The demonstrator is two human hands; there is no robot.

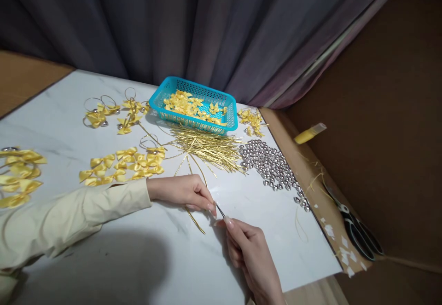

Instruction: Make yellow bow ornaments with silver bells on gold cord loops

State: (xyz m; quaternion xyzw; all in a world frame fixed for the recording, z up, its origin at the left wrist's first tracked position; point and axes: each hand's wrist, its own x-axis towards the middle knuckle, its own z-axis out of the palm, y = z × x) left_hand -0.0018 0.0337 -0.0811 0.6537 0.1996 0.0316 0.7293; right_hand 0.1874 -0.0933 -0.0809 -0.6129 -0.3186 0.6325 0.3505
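My left hand and my right hand meet at the middle of the white marbled tabletop, both closed in a pinch. Between their fingertips runs a short, thin dark strand; its exact kind is too small to make out. A few gold twist ties lie under my left hand and stick out below it. Just beyond the hands is a pile of gold twist ties. To its right spreads a heap of small silver bells or beads.
A blue plastic basket with yellow ribbon bows stands at the back. Yellow bows lie in groups on the left, some with wire loops. Black-handled scissors, paper scraps and a yellow-and-clear tube are on the right. Grey curtains hang behind.
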